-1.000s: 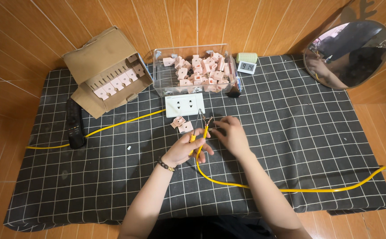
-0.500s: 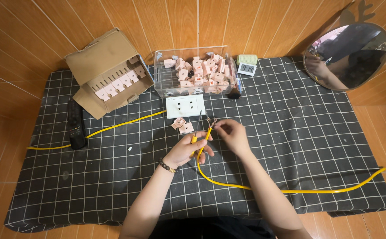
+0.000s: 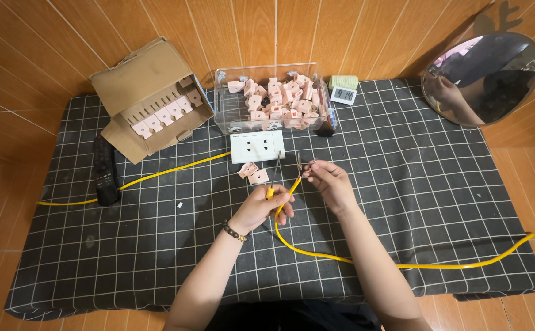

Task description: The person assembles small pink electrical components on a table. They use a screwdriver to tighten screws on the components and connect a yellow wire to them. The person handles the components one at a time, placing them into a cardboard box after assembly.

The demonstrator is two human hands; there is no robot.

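Note:
My left hand (image 3: 265, 207) grips a screwdriver (image 3: 273, 178) with a yellow handle, its shaft pointing up toward the white socket plate (image 3: 257, 147). My right hand (image 3: 328, 182) pinches the stripped end of a yellow cable (image 3: 365, 262), which loops down and runs off to the right. The cable end sits between both hands, just below the socket plate. Two small pink parts (image 3: 252, 173) lie left of the hands.
A clear bin (image 3: 267, 101) of pink parts stands behind the plate. An open cardboard box (image 3: 148, 98) with pink parts sits far left, a black device (image 3: 105, 175) and another yellow cable (image 3: 157, 175) beside it. A round mirror (image 3: 485, 76) and small clock (image 3: 343, 94) lie at the back right.
Both hands stay together over the cable end with only slight finger shifts. The view has moved a little.

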